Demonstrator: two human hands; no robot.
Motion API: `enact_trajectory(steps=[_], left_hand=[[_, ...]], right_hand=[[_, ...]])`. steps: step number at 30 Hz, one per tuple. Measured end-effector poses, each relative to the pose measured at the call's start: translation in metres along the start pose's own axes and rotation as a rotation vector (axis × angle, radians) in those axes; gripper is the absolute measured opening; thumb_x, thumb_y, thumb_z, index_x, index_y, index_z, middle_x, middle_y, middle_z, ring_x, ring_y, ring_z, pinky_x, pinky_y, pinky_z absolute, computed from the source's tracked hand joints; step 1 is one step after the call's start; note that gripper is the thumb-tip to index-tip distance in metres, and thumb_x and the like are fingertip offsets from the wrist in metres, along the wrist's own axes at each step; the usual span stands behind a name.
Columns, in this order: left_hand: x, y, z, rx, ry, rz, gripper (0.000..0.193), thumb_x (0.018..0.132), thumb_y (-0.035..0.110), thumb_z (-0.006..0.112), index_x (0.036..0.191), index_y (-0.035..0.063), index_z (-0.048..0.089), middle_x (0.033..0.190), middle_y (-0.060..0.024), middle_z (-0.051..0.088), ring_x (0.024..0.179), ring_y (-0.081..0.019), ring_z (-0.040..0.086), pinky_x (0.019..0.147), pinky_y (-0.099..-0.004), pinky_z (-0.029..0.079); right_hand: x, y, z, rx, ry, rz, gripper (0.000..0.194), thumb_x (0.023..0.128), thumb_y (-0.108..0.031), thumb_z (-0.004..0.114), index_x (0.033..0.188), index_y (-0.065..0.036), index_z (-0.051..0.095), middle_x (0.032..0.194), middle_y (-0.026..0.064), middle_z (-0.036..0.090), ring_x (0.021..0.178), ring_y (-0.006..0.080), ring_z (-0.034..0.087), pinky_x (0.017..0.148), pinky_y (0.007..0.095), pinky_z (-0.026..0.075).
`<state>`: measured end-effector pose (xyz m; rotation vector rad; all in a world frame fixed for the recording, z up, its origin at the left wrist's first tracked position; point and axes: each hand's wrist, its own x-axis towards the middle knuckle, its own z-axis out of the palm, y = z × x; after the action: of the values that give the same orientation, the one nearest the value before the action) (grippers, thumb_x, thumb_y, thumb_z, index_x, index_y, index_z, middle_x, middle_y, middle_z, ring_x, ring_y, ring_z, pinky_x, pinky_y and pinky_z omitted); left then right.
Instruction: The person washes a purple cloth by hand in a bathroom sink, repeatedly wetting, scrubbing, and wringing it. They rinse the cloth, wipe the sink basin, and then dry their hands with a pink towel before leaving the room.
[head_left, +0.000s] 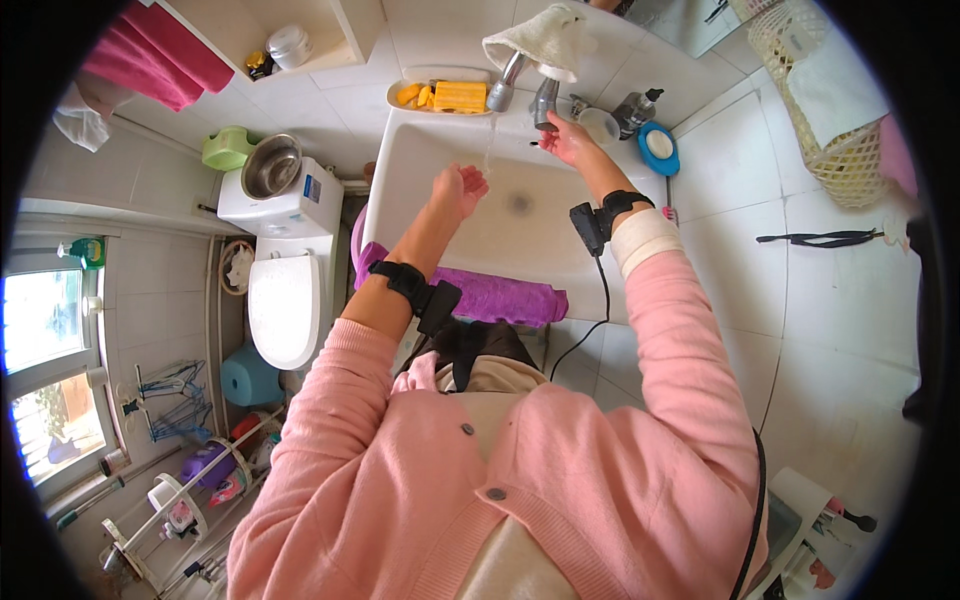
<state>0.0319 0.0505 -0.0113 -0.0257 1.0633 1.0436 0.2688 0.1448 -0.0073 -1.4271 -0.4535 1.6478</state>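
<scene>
Over the white basin (442, 142), my left hand (461, 191) is held palm up with fingers apart and nothing in it. A thin stream of water (490, 142) falls beside its fingertips from a chrome spout (501, 97). My right hand (566, 141) has its fingers at the lower end of a second chrome tap fitting (547, 101), the thumb side against the metal. A cream knitted cloth (534, 39) drapes over the upper part of both fittings. The dark drain (519, 201) shows in the basin floor.
A rolled purple towel (495, 296) lies along the basin's front rim. A dish with orange bars (459, 97), a clear cup (600, 126), a dark pump bottle (636, 111) and a blue soap dish (651, 157) line the back. A white toilet (283, 307) stands left.
</scene>
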Motion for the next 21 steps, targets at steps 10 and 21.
enact_trajectory(steps=[10,21], left_hand=[[0.009,0.017,0.041,-0.004,-0.109,0.024,0.045,0.105,0.03,0.028,0.109,-0.0089,0.049,0.102,-0.0222,0.057,0.098,-0.0364,0.058,0.095,-0.0501,0.049],[0.034,0.015,0.04,0.038,-0.263,-0.11,0.037,0.104,0.032,0.036,0.086,0.0038,0.05,0.071,-0.0079,0.055,0.06,-0.0223,0.053,0.051,-0.0325,0.046]], right_hand=[[-0.002,0.008,-0.009,-0.028,-0.164,-0.195,0.038,0.093,-0.026,0.065,0.109,0.007,0.057,0.104,0.0131,0.062,0.096,0.0217,0.064,0.088,0.0309,0.054],[0.001,0.016,-0.012,-0.045,-0.138,-0.25,0.037,0.092,-0.029,0.067,0.106,0.005,0.06,0.102,0.0104,0.065,0.092,0.0181,0.066,0.083,0.0268,0.055]])
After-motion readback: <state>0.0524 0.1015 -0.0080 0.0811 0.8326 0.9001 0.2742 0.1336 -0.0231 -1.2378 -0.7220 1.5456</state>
